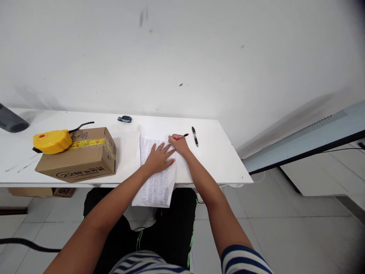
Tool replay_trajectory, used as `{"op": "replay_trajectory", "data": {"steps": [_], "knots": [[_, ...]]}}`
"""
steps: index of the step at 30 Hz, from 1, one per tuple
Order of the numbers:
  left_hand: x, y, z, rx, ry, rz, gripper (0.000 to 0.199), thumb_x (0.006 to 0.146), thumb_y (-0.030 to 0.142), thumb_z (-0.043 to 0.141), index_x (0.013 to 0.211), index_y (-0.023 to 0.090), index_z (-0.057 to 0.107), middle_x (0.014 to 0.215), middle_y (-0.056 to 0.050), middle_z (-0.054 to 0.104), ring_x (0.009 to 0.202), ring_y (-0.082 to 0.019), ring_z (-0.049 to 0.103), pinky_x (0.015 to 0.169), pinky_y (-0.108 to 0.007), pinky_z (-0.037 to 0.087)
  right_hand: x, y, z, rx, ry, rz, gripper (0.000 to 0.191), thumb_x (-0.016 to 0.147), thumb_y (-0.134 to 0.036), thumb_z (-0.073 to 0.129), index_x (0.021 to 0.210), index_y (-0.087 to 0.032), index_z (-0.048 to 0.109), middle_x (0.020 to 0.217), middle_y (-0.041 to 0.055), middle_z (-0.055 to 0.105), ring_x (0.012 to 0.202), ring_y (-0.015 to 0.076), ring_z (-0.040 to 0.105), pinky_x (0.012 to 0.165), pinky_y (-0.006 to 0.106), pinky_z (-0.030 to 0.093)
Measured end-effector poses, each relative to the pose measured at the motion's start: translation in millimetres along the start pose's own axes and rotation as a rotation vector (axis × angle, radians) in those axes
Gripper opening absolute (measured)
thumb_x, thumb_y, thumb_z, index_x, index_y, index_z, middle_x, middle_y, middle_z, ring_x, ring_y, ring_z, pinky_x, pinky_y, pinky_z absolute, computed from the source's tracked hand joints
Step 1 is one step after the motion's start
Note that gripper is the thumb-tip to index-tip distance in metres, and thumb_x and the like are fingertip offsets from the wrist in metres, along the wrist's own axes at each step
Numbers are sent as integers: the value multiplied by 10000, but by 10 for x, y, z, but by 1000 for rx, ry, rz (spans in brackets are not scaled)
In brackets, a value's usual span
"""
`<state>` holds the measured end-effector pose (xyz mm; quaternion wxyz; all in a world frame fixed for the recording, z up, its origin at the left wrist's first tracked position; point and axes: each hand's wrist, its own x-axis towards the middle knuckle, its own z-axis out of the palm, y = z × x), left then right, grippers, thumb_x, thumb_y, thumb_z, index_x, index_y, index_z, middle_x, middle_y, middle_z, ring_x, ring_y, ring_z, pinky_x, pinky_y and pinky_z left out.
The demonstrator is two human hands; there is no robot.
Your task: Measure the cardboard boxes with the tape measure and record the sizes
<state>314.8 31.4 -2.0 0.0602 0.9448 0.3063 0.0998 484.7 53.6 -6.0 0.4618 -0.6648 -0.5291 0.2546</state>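
Note:
A white sheet covered with dense rows of handwriting lies on the white table, its lower part hanging over the front edge. My left hand rests flat on the sheet with its fingers spread. Just to the right, my right hand grips a red pen with a black end, held near the upper right of the sheet. The pen's tip is hidden by my fingers. A black and clear pen lies on the table to the right of my right hand.
On the left of the table, a cardboard box with yellow tape carries a yellow tape measure. Behind it lies a small dark object. A dark cylinder is at the far left. The wall borders the table's back.

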Motion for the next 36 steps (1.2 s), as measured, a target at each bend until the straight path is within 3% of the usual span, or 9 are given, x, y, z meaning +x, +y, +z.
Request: {"op": "replay_trajectory", "data": {"steps": [7, 12, 17, 29, 36], "knots": [[-22, -15, 12, -1, 22, 57, 470, 989, 468, 358, 1397, 313, 532, 1529, -45, 447, 1427, -323, 353, 1147, -595, 237, -10, -6, -14, -20, -18, -1, 311, 802, -440, 477, 575, -226, 487, 571, -14, 533, 652, 155, 505, 610, 271, 401], [-23, -21, 16, 9, 27, 56, 476, 991, 477, 350, 1393, 303, 535, 1530, -46, 446, 1423, -318, 359, 1146, -588, 241, -17, -10, -13, -19, 36, 8, 305, 803, -426, 466, 575, -225, 475, 568, -22, 522, 649, 148, 498, 616, 266, 398], [-24, -25, 18, -5, 34, 58, 477, 988, 473, 359, 1391, 291, 540, 1522, -51, 457, 1421, -324, 364, 1139, -597, 252, -19, -11, -16, 12, -17, 10, 301, 794, -430, 477, 572, -226, 475, 589, -13, 547, 663, 155, 516, 619, 269, 407], [-23, -12, -1, -21, 36, 48, 467, 983, 472, 374, 1376, 298, 557, 1523, -46, 456, 1418, -322, 369, 1143, -594, 252, -30, 15, 0, 11, 40, -14, 327, 797, -390, 485, 544, -231, 351, 534, -43, 438, 593, 127, 443, 583, 265, 354], [-65, 1, -17, -7, 38, 59, 487, 996, 475, 332, 1381, 276, 554, 1519, -57, 460, 1415, -328, 372, 1140, -591, 265, -47, 7, -25, 47, 19, -16, 327, 809, -389, 476, 536, -228, 392, 598, -12, 553, 636, 133, 502, 630, 270, 393]]}}
